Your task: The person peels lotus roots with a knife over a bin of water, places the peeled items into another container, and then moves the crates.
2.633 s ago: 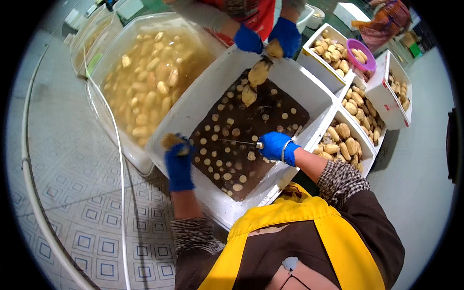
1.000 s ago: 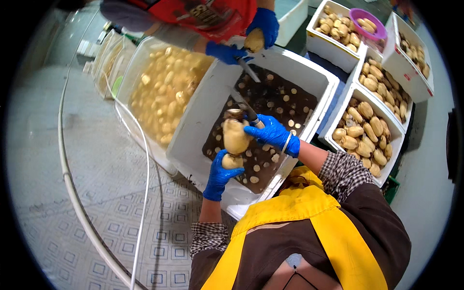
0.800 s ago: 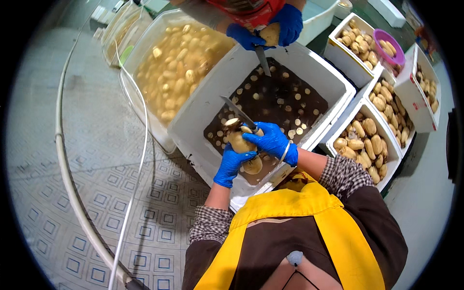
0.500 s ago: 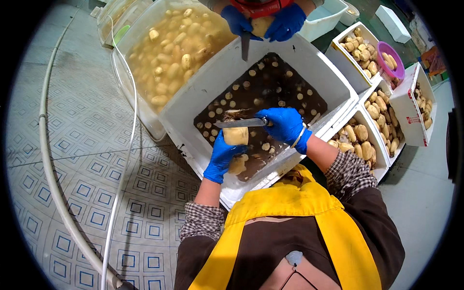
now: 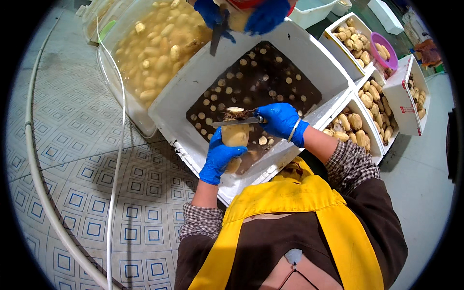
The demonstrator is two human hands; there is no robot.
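Observation:
My left hand [image 5: 218, 157], in a blue glove, is closed round a pale lotus root [image 5: 235, 136] above a white foam box [image 5: 166, 104]. In my right hand [image 5: 281, 121], also gloved in blue, is the handle of a knife [image 5: 237, 122]. Its blade lies flat across the far end of the root, where a dark, fibrous joint and a pale cut tip show just beyond the steel. Dark water [image 5: 237, 89] with several round pale slices fills the bottom of the box. Part of another pale root piece shows beneath my left hand.
Across the box, a co-worker's blue-gloved hands [image 5: 265, 17] hold a knife [image 5: 219, 31] and a pale root. A tub of cloudy water [image 5: 104, 63] with lotus roots stands at left. Foam boxes of roots [image 5: 360, 128] and a purple basin [image 5: 392, 60] are at right. A white hose [image 5: 118, 159] crosses the tiled floor.
The view has shifted slightly, moving the scene left and up. The root's far end now shows a pale tip past the blade. Across the box, the co-worker's hands and knife have moved.

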